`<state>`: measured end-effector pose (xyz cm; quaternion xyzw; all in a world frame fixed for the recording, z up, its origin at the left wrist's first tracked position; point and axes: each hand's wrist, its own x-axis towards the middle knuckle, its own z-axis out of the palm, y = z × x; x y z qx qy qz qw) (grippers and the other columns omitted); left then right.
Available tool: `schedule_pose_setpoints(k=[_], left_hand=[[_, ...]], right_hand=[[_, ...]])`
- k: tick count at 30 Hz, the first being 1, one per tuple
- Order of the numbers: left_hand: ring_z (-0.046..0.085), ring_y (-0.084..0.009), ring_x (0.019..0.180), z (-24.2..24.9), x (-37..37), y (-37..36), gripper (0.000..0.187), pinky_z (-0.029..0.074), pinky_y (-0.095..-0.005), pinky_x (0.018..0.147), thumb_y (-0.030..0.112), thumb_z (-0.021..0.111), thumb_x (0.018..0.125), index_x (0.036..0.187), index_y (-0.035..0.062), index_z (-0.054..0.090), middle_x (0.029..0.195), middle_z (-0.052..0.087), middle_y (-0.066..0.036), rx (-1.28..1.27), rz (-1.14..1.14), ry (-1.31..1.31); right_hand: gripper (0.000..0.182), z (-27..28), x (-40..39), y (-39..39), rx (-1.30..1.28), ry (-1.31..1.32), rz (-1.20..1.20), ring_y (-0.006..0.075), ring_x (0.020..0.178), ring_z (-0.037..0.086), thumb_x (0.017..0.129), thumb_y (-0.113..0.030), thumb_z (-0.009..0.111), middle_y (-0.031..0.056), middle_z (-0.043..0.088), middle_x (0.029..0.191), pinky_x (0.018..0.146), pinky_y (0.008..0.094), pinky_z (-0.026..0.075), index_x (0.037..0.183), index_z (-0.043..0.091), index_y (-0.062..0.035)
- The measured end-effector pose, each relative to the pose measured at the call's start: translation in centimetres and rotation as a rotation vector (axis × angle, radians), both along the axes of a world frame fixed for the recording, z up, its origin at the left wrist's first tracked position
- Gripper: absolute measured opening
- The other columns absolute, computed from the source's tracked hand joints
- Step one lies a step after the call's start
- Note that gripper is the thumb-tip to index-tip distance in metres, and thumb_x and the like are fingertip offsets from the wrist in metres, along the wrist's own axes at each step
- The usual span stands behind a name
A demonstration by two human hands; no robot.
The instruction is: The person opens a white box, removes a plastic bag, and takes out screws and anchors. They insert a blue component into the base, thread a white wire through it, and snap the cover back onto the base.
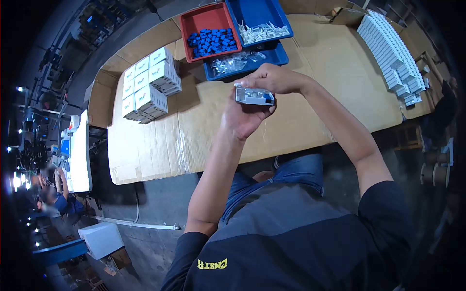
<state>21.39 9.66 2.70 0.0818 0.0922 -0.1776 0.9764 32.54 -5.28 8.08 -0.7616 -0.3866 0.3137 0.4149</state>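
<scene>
A small white box-like unit (254, 96) with clear and blue parts inside is held up above the cardboard-covered table (213, 140). My left hand (245, 116) is wrapped round it from below. Over its top left edge, my right hand (272, 79) has its fingers bent and pressed together, by a small white piece; whether it grips that piece or the unit is unclear. Just behind my hands is a blue tray (279, 54) with clear plastic bags.
At the left stand stacked white boxes (150, 99). A red bin (204, 18) holds blue parts; a blue bin (262, 12) holds white pieces. Rows of white units (391, 53) line the right side. Another person (63, 201) is at the far left by a white table (80, 160).
</scene>
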Motion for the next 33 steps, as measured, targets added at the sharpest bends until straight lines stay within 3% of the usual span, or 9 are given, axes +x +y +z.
schedule_pose_setpoints(k=[1, 5, 14, 18, 19, 22, 23, 29, 33], left_hand=[[0.062, -0.0375, 0.116, -0.2, 0.2, -0.1, 0.046, 0.052, -0.0561, 0.101, 0.041, 0.037, 0.111, 0.133, 0.0054, 0.056, 0.129, 0.063, -0.019, -0.016, 0.008, 0.009], [0.061, -0.0345, 0.118, 0.6, 0.3, -0.9, 0.041, 0.052, -0.0563, 0.102, 0.039, 0.038, 0.112, 0.132, 0.0077, 0.055, 0.131, 0.061, -0.017, 0.055, 0.093, 0.097], [0.059, -0.0354, 0.121, -0.1, 0.3, -0.3, 0.043, 0.05, -0.0575, 0.103, 0.033, 0.031, 0.111, 0.137, 0.0054, 0.052, 0.135, 0.059, -0.019, 0.03, 0.051, 0.105], [0.06, -0.0341, 0.121, 0.3, 0.0, -0.4, 0.044, 0.049, -0.0574, 0.102, 0.033, 0.029, 0.111, 0.137, 0.0064, 0.052, 0.135, 0.059, -0.019, 0.116, 0.087, 0.097], [0.06, -0.0338, 0.122, 0.0, 0.0, -0.2, 0.044, 0.049, -0.057, 0.103, 0.034, 0.029, 0.111, 0.137, 0.0068, 0.052, 0.135, 0.059, -0.018, 0.135, 0.081, 0.075], [0.06, -0.0327, 0.123, 0.4, 0.1, 0.1, 0.044, 0.05, -0.0557, 0.105, 0.035, 0.028, 0.112, 0.138, 0.0084, 0.051, 0.135, 0.059, -0.017, 0.185, 0.087, 0.051], [0.06, -0.0324, 0.124, 0.8, 0.0, 0.0, 0.044, 0.05, -0.0551, 0.105, 0.036, 0.028, 0.113, 0.139, 0.0091, 0.051, 0.135, 0.059, -0.016, 0.196, 0.103, 0.076], [0.06, -0.0313, 0.124, 2.1, -1.2, 0.0, 0.049, 0.05, -0.0525, 0.107, 0.045, 0.027, 0.114, 0.143, 0.0131, 0.05, 0.136, 0.059, -0.013, 0.279, 0.192, 0.068], [0.061, -0.029, 0.123, 1.7, -1.9, 0.1, 0.052, 0.051, -0.0495, 0.106, 0.052, 0.031, 0.113, 0.143, 0.015, 0.05, 0.136, 0.059, -0.011, 0.318, 0.223, 0.091]], right_hand=[[0.048, -0.3, 0.0, -0.1, 0.04, -0.012, 0.035, 0.0122, 0.102, 0.069, 0.104, -0.046, 0.063, 0.0084, 0.078, 0.116, 0.093, 0.0294, 0.053, 0.132, 0.072, -0.0085], [0.051, -1.0, 0.7, -0.5, 0.084, 0.106, -0.018, 0.0133, 0.111, 0.066, 0.105, -0.046, 0.063, 0.0105, 0.075, 0.124, 0.097, 0.0296, 0.051, 0.133, 0.071, -0.0047], [0.053, -2.5, -0.2, -1.2, 0.215, 0.094, 0.022, 0.0127, 0.111, 0.065, 0.105, -0.049, 0.059, 0.0086, 0.074, 0.126, 0.097, 0.0302, 0.051, 0.141, 0.066, -0.011], [0.054, -1.0, -2.0, -1.3, 0.047, 0.232, -0.046, 0.0143, 0.114, 0.064, 0.107, -0.047, 0.058, 0.0072, 0.071, 0.133, 0.1, 0.032, 0.05, 0.147, 0.06, -0.0122], [0.052, -1.7, -2.0, -1.3, 0.118, 0.198, -0.005, 0.0168, 0.126, 0.06, 0.108, -0.041, 0.056, 0.0096, 0.063, 0.146, 0.108, 0.0332, 0.046, 0.15, 0.057, -0.0098], [0.051, -2.9, -2.6, -1.2, 0.238, 0.004, -0.003, 0.0217, 0.141, 0.051, 0.109, -0.036, 0.055, 0.0122, 0.053, 0.157, 0.117, 0.0346, 0.039, 0.151, 0.055, -0.0073], [0.052, -2.9, -2.6, -1.2, 0.236, -0.041, 0.031, 0.026, 0.152, 0.038, 0.109, -0.034, 0.054, 0.0137, 0.045, 0.163, 0.124, 0.0373, 0.029, 0.152, 0.052, -0.0052], [0.052, -3.4, -3.7, -0.5, 0.355, -0.173, 0.039, 0.0311, 0.156, 0.031, 0.11, -0.03, 0.05, 0.0158, 0.037, 0.167, 0.126, 0.0403, 0.025, 0.156, 0.046, -0.0052], [0.055, -2.8, -5.3, -0.1, 0.271, -0.425, 0.046, 0.0341, 0.156, 0.028, 0.109, -0.031, 0.051, 0.016, 0.034, 0.168, 0.126, 0.0425, 0.024, 0.157, 0.044, -0.0054]])
